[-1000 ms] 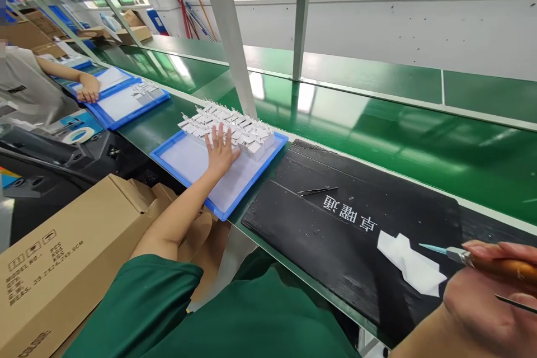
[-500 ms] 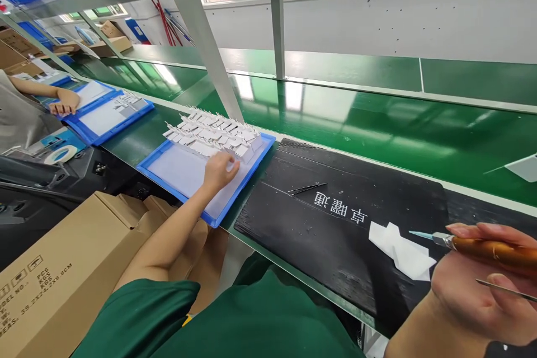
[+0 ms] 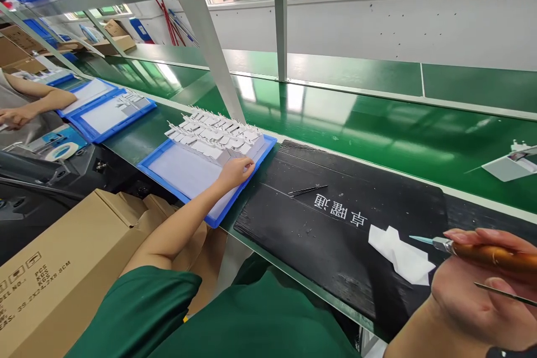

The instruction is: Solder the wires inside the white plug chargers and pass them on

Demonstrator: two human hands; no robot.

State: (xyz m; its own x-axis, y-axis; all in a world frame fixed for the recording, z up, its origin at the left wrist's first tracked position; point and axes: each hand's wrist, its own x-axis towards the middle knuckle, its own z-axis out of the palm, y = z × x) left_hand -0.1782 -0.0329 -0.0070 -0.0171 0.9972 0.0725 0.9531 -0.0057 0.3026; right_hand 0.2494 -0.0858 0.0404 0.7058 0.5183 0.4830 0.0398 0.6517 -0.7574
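My left hand (image 3: 236,170) reaches into the blue tray (image 3: 168,151) and curls its fingers at the near right end of the rows of small white parts (image 3: 213,133); what it grips is too small to make out. My right hand (image 3: 482,291) sits at the lower right over the black mat (image 3: 335,235). It is closed on a craft knife (image 3: 482,251) with an orange-brown handle, and a thin metal tool (image 3: 503,293) also sticks out of it. A crumpled white wipe (image 3: 400,254) lies just left of the blade tip.
Black tweezers (image 3: 306,190) lie on the mat. A green conveyor belt (image 3: 377,134) runs behind, carrying a white part (image 3: 509,165) at the right. Cardboard boxes (image 3: 54,279) stand at lower left. Another person's hand (image 3: 14,117) works beside a second blue tray (image 3: 104,114). A slanted metal post (image 3: 201,28) rises behind the tray.
My left hand went from lying flat on the white parts to a curled grip, then slid right to the end of the row. A white part came in on the belt at right.
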